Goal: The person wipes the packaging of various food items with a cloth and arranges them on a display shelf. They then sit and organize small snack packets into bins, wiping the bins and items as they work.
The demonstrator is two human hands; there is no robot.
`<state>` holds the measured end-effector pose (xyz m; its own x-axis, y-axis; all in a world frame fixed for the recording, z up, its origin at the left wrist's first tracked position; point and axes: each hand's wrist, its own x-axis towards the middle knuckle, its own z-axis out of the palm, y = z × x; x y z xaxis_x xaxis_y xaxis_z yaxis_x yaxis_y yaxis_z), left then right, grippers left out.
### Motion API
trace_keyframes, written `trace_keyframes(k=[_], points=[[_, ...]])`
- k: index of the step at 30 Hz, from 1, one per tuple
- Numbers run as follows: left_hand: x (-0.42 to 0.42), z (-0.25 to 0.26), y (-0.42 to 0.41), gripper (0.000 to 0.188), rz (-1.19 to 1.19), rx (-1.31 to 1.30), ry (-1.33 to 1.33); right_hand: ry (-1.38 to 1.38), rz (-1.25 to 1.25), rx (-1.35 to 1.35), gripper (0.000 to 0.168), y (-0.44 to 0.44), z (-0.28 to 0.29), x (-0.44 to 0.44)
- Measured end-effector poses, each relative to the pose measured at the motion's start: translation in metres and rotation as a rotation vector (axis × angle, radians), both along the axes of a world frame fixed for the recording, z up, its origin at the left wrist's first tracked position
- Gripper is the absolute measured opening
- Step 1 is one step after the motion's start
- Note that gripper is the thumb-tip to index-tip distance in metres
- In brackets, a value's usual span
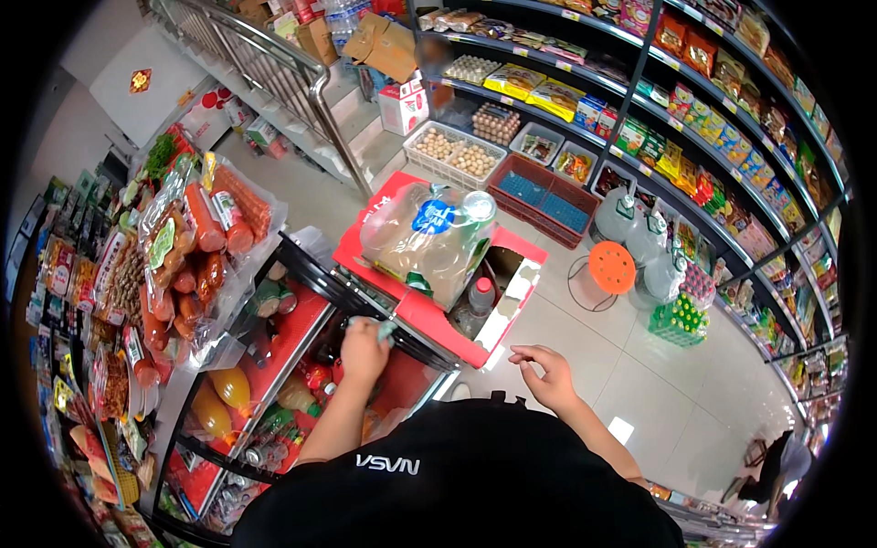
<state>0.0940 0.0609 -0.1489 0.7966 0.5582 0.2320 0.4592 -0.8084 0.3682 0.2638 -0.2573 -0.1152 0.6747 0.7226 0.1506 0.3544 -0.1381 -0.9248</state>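
Note:
My left hand point(364, 351) grips a small crumpled pale-green cloth point(385, 331) at the black-framed edge of a glass-topped display cooler point(419, 348). Bottles of drinks point(296, 397) lie inside the cooler beneath my forearm. Just beyond stands a red cardboard box point(438, 327) with a shrink-wrapped pack of clear plastic bottles point(431, 253) on it. A single red-capped bottle point(482, 297) shows in the box's open corner. My right hand point(548, 378) hangs in the air over the tiled floor, near the box's corner, holding nothing, its fingers loosely bent and apart.
Bagged sausages point(199, 260) are piled on the cooler's left part. Past the box are a crate of eggs point(455, 154), a brown plastic crate point(545, 198), an orange stool point(611, 267) and large water jugs point(644, 233). Stocked shelves point(630, 96) curve behind. A person point(771, 472) is at lower right.

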Motion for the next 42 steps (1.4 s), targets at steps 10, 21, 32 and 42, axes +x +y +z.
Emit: trace_keyframes(k=[10,21,32,42], points=[[0.011,0.09,-0.023,0.038,-0.265,-0.228,-0.598,0.203,0.348,0.122,0.053,0.093,0.034,-0.022],[0.007,0.091,-0.013,0.08,-0.314,-0.333,-0.721,-0.083,0.442,0.078,0.044,0.209,0.097,-0.019],[0.0,0.161,0.069,0.047,0.172,0.474,-0.559,-0.731,0.401,0.254,0.038,0.421,0.228,0.07],[0.004,0.176,0.114,0.034,0.368,0.725,-0.195,-0.92,0.408,-0.086,0.035,0.589,0.23,0.033]])
